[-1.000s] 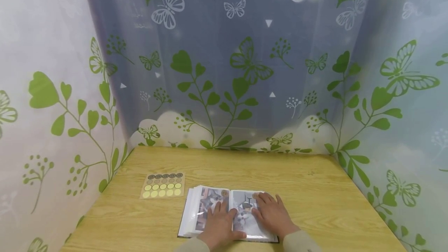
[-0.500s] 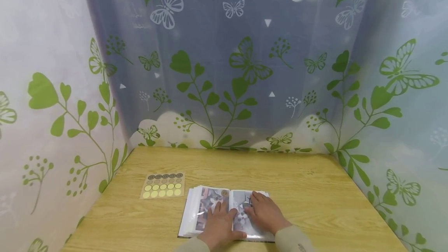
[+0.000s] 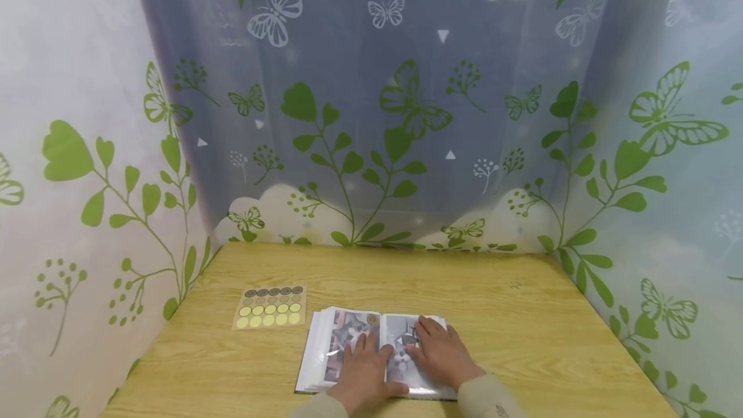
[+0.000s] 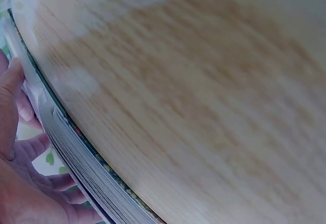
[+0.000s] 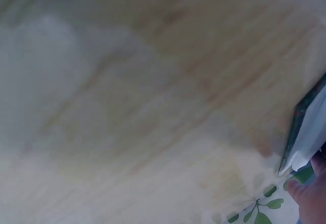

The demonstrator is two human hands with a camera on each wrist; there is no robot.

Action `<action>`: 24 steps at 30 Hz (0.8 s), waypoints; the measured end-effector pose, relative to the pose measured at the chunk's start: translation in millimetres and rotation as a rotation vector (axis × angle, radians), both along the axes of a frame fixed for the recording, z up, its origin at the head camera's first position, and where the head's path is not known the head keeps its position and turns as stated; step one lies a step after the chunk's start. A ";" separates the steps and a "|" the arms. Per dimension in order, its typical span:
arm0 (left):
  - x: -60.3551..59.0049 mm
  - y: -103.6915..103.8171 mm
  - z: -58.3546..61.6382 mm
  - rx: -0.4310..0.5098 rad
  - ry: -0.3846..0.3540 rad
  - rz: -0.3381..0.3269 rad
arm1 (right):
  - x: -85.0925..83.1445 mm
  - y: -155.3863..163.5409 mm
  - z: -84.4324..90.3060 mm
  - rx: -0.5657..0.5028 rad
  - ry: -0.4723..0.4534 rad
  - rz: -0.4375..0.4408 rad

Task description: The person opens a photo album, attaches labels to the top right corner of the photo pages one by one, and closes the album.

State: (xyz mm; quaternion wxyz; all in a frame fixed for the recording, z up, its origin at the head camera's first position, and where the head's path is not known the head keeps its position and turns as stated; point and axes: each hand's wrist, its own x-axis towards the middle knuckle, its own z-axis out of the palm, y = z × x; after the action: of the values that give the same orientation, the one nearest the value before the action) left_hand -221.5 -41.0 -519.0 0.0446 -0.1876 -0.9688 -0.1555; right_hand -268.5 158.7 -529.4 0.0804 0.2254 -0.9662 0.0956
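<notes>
Both hands are down on the photo album, which lies open at the near edge of the worktop, at about 6 o'clock in the head view. The left hand lies flat with fingers stretched out, across the lower part of the left page and over the centre fold, thumb out toward 3 o'clock. It grips nothing, just presses. The right hand sits on the right page, fingers extended toward 11 o'clock and spread over the cat picture there; it too pinches nothing that I can see, fingertips resting on the plastic sleeve. The two hands are just beside each other, nearly touching at the fold.

At 10 o'clock from the album, well apart from it, a sticker sheet lies flat with rows of dark and yellow round dots. A leaf-and-butterfly curtain hangs round the worktop on three sides.

From the left wrist view, the album's stacked page edges run diagonally against the wood grain, with fingers lying along them. The right wrist view is blurred: only a corner of the album at 4 o'clock.
</notes>
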 end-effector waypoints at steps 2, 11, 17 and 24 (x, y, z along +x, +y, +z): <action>-0.5 -0.1 -0.8 -0.007 0.005 0.000 | 1.2 1.3 -1.0 0.008 0.011 0.011; -1.2 -0.1 0.3 -0.003 0.004 0.001 | 2.0 7.6 -2.5 0.013 0.008 0.033; -0.6 -0.3 1.3 -0.001 0.002 0.003 | 3.6 12.1 -1.0 -0.018 -0.014 0.022; -0.4 -0.3 0.8 0.008 -0.013 0.003 | 3.7 19.0 -2.4 -0.032 -0.032 0.018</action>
State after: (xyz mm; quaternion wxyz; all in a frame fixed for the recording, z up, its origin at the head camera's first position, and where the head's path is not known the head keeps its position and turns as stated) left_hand -221.9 -41.3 -518.2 0.0390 -0.1850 -0.9688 -0.1603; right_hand -264.7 177.7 -531.8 0.0677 0.2310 -0.9637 0.1154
